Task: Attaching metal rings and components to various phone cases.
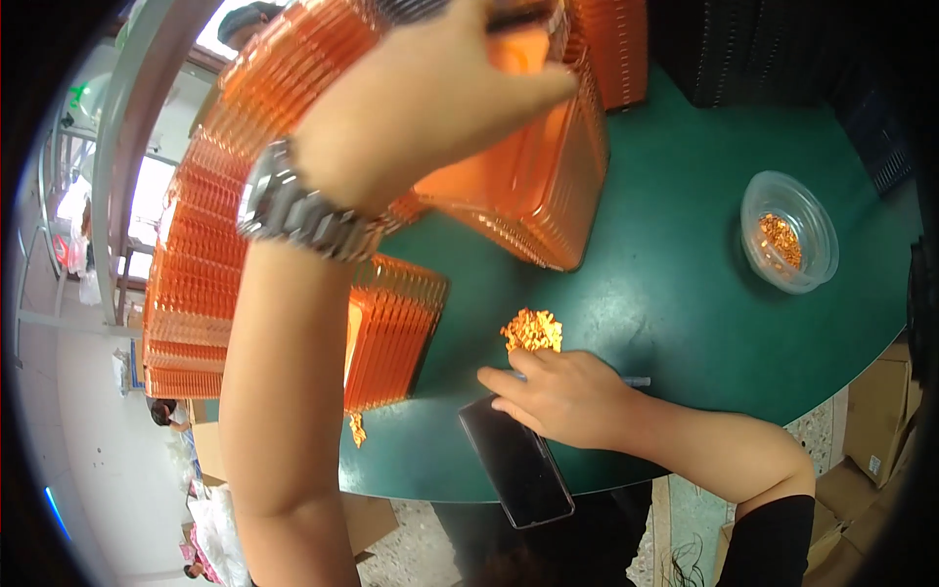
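Observation:
My left hand (421, 93), with a dark metal-link watch (303, 210) on its wrist, reaches over a stack of orange plastic trays (572, 186) at the top. It is blurred; its thumb sticks out to the right, and its fingertips are hidden. I cannot tell whether it grips a tray. Low in the middle, my right hand (572, 396) lies palm down with fingers apart, at the near edge of a pile of small orange pieces (533, 330). A slim, pale-blue pen-like stick (637, 382) shows from under it. Beside its thumb lies a black phone (518, 465).
More orange trays stand in a shorter stack (396, 338) and a long curved row (201, 284) at left. A clear plastic bowl (822, 230) with orange bits sits at right. Black crates (743, 59) stand at the back. Cardboard boxes (875, 421) lie beyond the green table (685, 293).

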